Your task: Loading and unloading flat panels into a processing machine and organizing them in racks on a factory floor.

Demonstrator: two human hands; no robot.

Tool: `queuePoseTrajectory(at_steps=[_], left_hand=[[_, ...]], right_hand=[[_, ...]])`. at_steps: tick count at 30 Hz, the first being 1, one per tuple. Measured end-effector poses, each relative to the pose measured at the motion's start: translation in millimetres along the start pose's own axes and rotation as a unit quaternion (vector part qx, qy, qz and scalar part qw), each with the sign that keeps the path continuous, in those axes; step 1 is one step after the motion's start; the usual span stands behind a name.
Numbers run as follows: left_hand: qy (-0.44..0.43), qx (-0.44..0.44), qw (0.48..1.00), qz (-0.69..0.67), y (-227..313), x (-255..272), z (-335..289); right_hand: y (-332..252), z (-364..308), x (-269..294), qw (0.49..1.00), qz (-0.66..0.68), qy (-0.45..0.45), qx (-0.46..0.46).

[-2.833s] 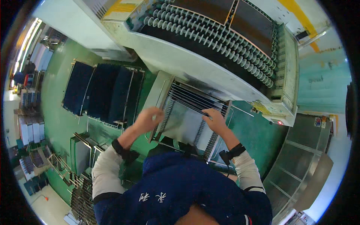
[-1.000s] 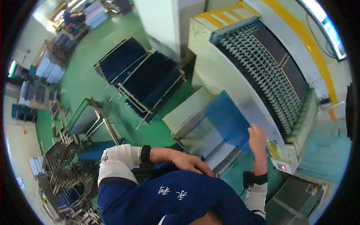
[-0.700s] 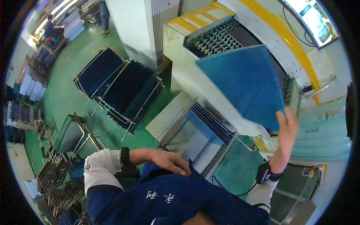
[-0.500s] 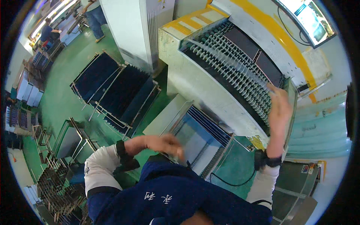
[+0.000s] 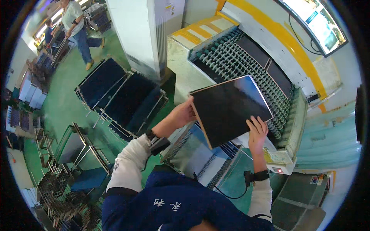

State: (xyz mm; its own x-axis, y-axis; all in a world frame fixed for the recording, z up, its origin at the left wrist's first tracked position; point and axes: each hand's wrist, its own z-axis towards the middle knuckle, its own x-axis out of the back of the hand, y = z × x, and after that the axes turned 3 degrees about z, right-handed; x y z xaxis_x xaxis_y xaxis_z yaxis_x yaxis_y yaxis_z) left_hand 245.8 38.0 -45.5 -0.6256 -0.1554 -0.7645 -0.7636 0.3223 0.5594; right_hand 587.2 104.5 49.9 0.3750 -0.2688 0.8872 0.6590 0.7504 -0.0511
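Note:
A thin rectangular panel, dark and glossy with a copper-toned edge, is held tilted in front of the roller conveyor. My left hand grips its left edge, the fingers partly hidden behind it. At the panel's lower right edge, my right hand holds it with fingers on the dark face. Below the panel stands a slotted rack with several upright sheets in it, partly covered by the panel. More dark panels lie on the conveyor's far side.
Two racks of dark panels stand on the green floor to the left, beside a white cabinet. Metal frames crowd the lower left. A monitor hangs upper right. A person walks at the far left.
My left hand has moved up and right from above the rack onto the panel's edge. My right hand has come down and left from the conveyor. A person has walked further into view.

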Motion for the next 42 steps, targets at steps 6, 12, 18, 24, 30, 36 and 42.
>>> queuePoseTrajectory(at_steps=[6,12,18,24,30,36,42], left_hand=[[-0.017,-0.006,0.999,-0.037,-26,-15,28],[0.044,-0.024,0.999,-0.007,-47,-36,28],[0.027,0.006,1.000,-0.004,-37,-49,33],[-0.005,-0.052,0.999,0.011,-48,-49,63],[0.052,-0.044,0.997,0.032,-6,-60,73],[0.017,-0.097,0.995,0.024,23,-61,83],[0.046,-0.141,0.988,0.045,53,-64,123]], right_hand=[[22,-63,-15,0.975,0.039,0.095,-0.198],[-13,-103,-45,0.678,0.514,0.015,-0.525],[-23,-87,-47,0.636,0.569,0.007,-0.520],[-2,-79,-21,0.682,0.534,0.071,-0.494],[75,-97,-14,0.539,0.510,0.217,-0.634],[113,-114,-1,0.523,0.498,0.329,-0.609],[137,-103,8,0.532,0.484,0.323,-0.615]])
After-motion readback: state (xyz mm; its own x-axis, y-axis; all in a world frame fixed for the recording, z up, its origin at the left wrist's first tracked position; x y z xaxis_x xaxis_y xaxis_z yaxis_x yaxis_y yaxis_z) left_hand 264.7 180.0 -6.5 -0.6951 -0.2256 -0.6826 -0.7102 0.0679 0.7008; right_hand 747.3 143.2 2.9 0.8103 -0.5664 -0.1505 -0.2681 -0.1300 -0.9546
